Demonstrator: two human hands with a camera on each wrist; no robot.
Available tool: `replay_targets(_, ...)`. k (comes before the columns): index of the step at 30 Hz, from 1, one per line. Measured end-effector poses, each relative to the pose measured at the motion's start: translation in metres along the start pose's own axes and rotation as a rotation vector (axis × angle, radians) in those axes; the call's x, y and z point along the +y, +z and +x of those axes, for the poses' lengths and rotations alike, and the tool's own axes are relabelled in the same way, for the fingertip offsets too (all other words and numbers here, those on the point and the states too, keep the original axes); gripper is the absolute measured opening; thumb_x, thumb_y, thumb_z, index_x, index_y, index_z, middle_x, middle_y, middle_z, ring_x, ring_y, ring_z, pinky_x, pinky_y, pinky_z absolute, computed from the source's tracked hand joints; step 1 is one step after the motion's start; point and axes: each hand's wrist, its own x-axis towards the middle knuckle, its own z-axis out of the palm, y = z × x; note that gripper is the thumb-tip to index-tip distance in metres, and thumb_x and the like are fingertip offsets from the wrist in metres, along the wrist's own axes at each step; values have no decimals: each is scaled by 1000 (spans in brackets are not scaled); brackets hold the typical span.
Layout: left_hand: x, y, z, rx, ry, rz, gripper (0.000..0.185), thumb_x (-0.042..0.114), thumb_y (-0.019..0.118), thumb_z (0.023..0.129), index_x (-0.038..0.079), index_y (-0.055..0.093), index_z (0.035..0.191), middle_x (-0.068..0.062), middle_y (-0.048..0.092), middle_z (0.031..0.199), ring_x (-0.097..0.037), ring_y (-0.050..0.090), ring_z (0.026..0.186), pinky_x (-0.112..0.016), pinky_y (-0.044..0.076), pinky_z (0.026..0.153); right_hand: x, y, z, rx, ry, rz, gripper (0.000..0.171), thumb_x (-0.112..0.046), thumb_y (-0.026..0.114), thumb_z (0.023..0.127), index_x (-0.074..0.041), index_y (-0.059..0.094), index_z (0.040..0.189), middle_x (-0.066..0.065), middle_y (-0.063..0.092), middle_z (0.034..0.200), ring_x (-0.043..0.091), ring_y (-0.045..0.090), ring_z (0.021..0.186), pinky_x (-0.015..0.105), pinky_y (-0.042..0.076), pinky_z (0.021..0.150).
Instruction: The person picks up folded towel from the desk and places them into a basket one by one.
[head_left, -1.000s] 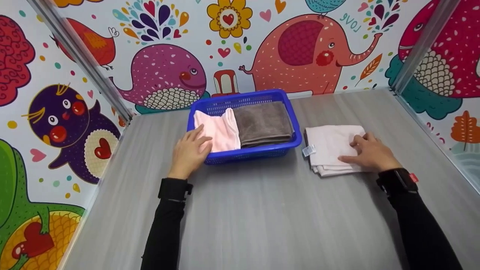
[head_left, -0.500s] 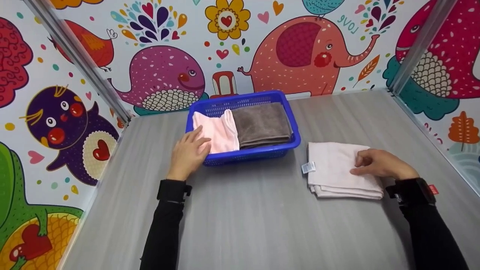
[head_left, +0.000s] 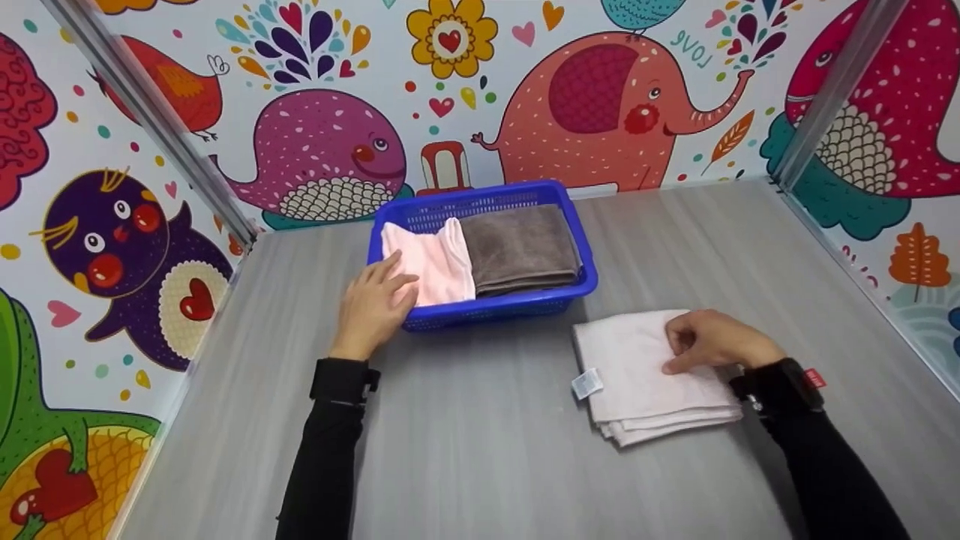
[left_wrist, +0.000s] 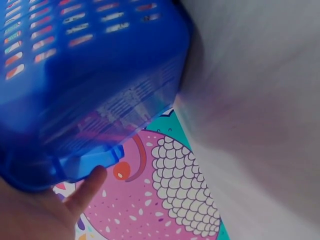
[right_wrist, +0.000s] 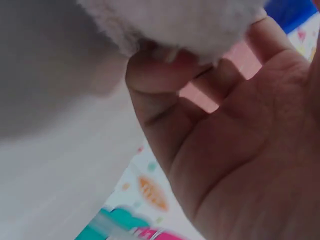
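— What do my hands have right now?

— My right hand [head_left: 709, 343] rests on top of the folded white towel [head_left: 646, 375], fingers curled, and seems to pinch the top layers at the far right corner; the wrist view shows fingers [right_wrist: 165, 75] bent against the pile. That towel lies flat on the grey table [head_left: 480, 450], near and to the right of the blue basket [head_left: 570, 292], just apart from it, its label [head_left: 586, 383] sticking out on the left edge.

— And the left?

— My left hand [head_left: 371, 307] lies with fingers straight over the basket's near left corner, touching the rim and the pink towel [head_left: 427, 259] inside. I judge it steadies the basket so it will not slide.

— What else is in there?

— A brown towel [head_left: 521, 247], folded, fills the right side, touching the pink one. The cartoon wall [head_left: 600, 90] stands behind.
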Motion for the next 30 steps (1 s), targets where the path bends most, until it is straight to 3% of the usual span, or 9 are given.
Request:
replay_targets(9, 0, 0, 0, 8, 1, -1, 39, 42, 54, 102, 19, 75, 126, -5, 46, 162, -35, 45, 143, -60, 37, 114, -61, 54, 27, 175, -202, -121, 42, -40, 86, 81, -15, 54, 71, -11, 47, 66, 6, 42, 63, 25, 34, 61)
replay_targets(15, 4, -3, -1, 39, 21, 47, 38, 38, 55, 103, 18, 72, 130, -5, 46, 162, -34, 46, 142, -58, 32, 117, -83, 78, 32, 233, -201, -179, 38, -41, 82, 86, -16, 54, 78, -7, 47, 71, 8, 41, 67, 27, 34, 61)
replay_targets(18, 14, -7, -2, 171, 109, 109, 32, 30, 62, 98, 14, 73, 124, -9, 59, 148, -34, 54, 130, -56, 38, 112, -83, 75, 32, 220, -209, -144, 34, -38, 82, 87, -16, 57, 82, -5, 50, 75, 9, 45, 71, 27, 36, 64)
replay_targets(20, 28, -8, -3, 283, 228, 124, 23, 24, 69, 92, 12, 74, 111, -10, 69, 126, -32, 63, 112, -51, 48, 99, -78, 69, 31, 210, -233, -98, 28, -34, 83, 86, -16, 62, 85, -3, 54, 79, 10, 50, 74, 27, 39, 67)
replay_targets(22, 46, -5, -5, 342, 384, 106, 12, 20, 74, 89, 10, 72, 96, -7, 71, 100, -28, 66, 90, -43, 54, 83, -74, 62, 30, 206, -254, -51, 22, -27, 85, 84, -15, 68, 90, 1, 57, 84, 11, 53, 75, 26, 42, 69)
replay_targets(24, 66, 4, -9, 302, 537, 77, 14, 22, 76, 90, 12, 67, 84, -2, 67, 81, -21, 64, 71, -35, 54, 66, -69, 56, 29, 206, -247, -10, 22, -21, 88, 81, -15, 72, 96, 5, 59, 90, 12, 55, 76, 26, 44, 70)
replay_targets(26, 85, 13, -15, 170, 623, 71, 24, 30, 77, 92, 14, 65, 80, 2, 65, 71, -17, 61, 60, -32, 52, 56, -65, 52, 28, 217, -214, 6, 30, -18, 90, 79, -13, 73, 103, 9, 59, 96, 13, 55, 77, 27, 46, 71)
replay_targets(28, 99, 22, -21, 11, 608, 94, 35, 43, 74, 94, 13, 64, 79, 2, 64, 66, -16, 60, 56, -33, 50, 53, -64, 50, 27, 225, -156, 13, 43, -21, 91, 78, -10, 70, 113, 12, 59, 103, 16, 57, 80, 32, 48, 72)
replay_targets(30, 109, 28, -28, -116, 512, 138, 46, 55, 71, 92, 12, 65, 81, -1, 64, 65, -19, 62, 56, -37, 52, 54, -64, 51, 27, 223, -89, 3, 56, -29, 91, 78, -8, 64, 123, 15, 60, 108, 21, 59, 87, 39, 51, 76)
